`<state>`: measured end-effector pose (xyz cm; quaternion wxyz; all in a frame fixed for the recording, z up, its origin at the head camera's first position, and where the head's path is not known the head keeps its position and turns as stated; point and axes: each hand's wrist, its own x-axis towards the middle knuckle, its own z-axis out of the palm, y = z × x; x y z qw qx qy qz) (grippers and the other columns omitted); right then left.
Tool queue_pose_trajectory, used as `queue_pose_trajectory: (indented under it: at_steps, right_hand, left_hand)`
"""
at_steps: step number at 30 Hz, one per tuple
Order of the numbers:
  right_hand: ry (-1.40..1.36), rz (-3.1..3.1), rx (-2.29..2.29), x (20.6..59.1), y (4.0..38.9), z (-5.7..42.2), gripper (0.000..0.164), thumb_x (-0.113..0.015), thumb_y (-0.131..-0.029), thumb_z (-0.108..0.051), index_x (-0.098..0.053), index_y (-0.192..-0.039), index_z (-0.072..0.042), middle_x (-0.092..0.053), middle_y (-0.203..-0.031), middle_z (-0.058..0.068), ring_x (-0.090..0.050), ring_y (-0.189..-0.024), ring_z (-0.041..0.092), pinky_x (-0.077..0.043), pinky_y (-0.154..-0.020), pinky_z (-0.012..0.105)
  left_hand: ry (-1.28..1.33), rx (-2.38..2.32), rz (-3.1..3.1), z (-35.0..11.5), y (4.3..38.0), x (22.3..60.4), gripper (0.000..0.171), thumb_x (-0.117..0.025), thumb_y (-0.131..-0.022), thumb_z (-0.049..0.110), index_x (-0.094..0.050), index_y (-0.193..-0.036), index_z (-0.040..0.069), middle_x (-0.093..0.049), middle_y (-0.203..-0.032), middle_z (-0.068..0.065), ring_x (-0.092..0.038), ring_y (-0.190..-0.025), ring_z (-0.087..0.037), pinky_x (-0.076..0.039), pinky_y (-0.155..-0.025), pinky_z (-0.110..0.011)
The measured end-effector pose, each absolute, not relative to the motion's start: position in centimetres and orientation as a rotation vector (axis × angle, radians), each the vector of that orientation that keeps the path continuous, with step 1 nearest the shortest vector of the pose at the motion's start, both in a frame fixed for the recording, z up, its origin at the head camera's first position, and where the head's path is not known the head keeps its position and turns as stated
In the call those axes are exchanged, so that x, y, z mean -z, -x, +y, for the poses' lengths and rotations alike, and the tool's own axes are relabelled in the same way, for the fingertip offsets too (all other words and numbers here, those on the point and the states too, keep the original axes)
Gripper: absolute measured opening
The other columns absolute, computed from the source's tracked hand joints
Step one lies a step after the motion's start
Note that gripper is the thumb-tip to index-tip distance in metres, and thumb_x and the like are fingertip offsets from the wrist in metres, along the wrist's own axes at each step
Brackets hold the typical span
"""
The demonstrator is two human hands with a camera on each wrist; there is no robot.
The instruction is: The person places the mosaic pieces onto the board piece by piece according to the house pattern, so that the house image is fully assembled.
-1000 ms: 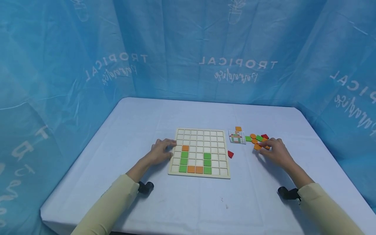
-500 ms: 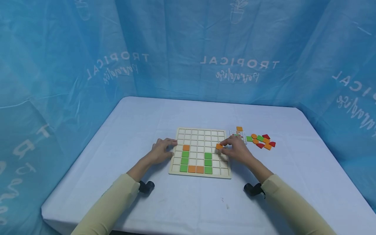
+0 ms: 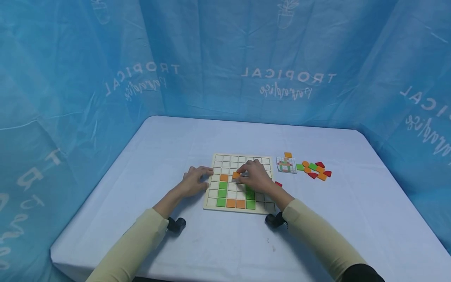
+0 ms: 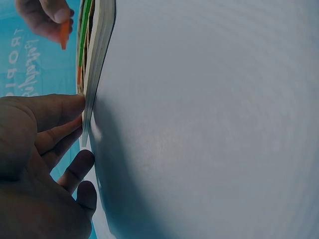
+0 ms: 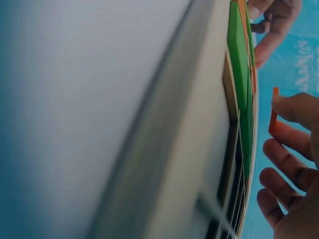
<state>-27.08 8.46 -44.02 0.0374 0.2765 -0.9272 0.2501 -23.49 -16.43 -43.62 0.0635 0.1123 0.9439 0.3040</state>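
In the head view my right hand [image 3: 256, 176] is over the middle of the gridded wooden board [image 3: 218, 159]. Between thumb and finger it pinches an orange square tile [image 3: 236, 175]; the right wrist view has this orange tile [image 5: 274, 109] edge-on, raised off the board. My left hand [image 3: 193, 181] touches the board's left edge with thumb and fingers spread, and the left wrist view has the left hand [image 4: 45, 144] against that rim. Set in the grid are a left column of green tiles [image 3: 222, 193] topped by an orange tile [image 3: 224, 178], two orange tiles in the bottom row and a partly covered right green column [image 3: 250, 204].
Right of the board lies a printed pattern card [image 3: 286, 165], with an orange square [image 3: 287, 155] behind it. Beyond it is a loose cluster of green, orange and red pieces [image 3: 312, 167]. A red piece [image 3: 278, 183] lies by the board's right edge. Blue curtains surround the white table [image 3: 225, 243].
My right hand has picked an orange square tile from the loose cluster and carried it left over the board. The left hand has stayed at the board's left edge.
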Motion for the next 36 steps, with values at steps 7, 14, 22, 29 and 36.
queue_pose_trajectory:
  at_steps: [7, 14, 22, 29, 36]
  right_hand:
    - [-0.859, -2.912, -0.674, 44.2, 27.4, 7.4, 0.023, -0.074, -0.084, -0.025, -0.074, -0.102, -0.011, -0.063, -0.096, -0.001, -0.047, -0.091, 0.020, -0.038, -0.079, 0.037]
    - [-0.875, -2.937, -0.606, 44.1, 27.4, 7.2, 0.022, -0.071, -0.085, -0.024, -0.073, -0.104, -0.012, -0.062, -0.094, -0.001, -0.047, -0.089, 0.020, -0.037, -0.080, 0.037]
    - [-0.893, -2.929, -0.576, 44.2, 27.4, 7.1, 0.023, -0.072, -0.085, -0.024, -0.074, -0.104, -0.013, -0.063, -0.098, -0.001, -0.049, -0.094, 0.020, -0.037, -0.081, 0.037]
    - [-0.895, -2.937, -0.562, 44.1, 27.3, 7.0, 0.021, -0.072, -0.085, -0.024, -0.074, -0.104, -0.015, -0.063, -0.103, -0.001, -0.048, -0.095, 0.021, -0.037, -0.081, 0.037]
    - [-0.889, -2.927, -0.578, 44.0, 27.2, 7.1, 0.021, -0.073, -0.085, -0.024, -0.074, -0.104, -0.015, -0.062, -0.102, -0.001, -0.048, -0.094, 0.021, -0.038, -0.080, 0.038]
  left_hand:
    - [-0.343, -0.927, 2.851, -16.4, 23.5, 43.6, 0.044, -0.068, -0.085, 0.010, -0.060, -0.129, 0.008, -0.049, -0.141, -0.002, -0.040, -0.107, -0.021, -0.029, -0.088, -0.041]
    - [-0.338, -0.928, 2.845, -16.3, 23.5, 43.7, 0.045, -0.068, -0.085, 0.011, -0.060, -0.129, 0.009, -0.049, -0.141, -0.002, -0.039, -0.108, -0.021, -0.029, -0.088, -0.041]
    - [-0.334, -0.920, 2.848, -16.4, 23.5, 43.5, 0.046, -0.069, -0.085, 0.011, -0.060, -0.130, 0.009, -0.049, -0.141, -0.003, -0.040, -0.106, -0.021, -0.028, -0.087, -0.041]
    - [-0.332, -0.912, 2.855, -16.4, 23.5, 43.6, 0.046, -0.069, -0.085, 0.011, -0.060, -0.130, 0.009, -0.049, -0.141, -0.002, -0.040, -0.105, -0.021, -0.029, -0.088, -0.042]
    - [-0.344, -0.922, 2.851, -16.4, 23.5, 43.7, 0.045, -0.068, -0.085, 0.011, -0.060, -0.130, 0.008, -0.049, -0.141, -0.002, -0.040, -0.106, -0.022, -0.029, -0.087, -0.042]
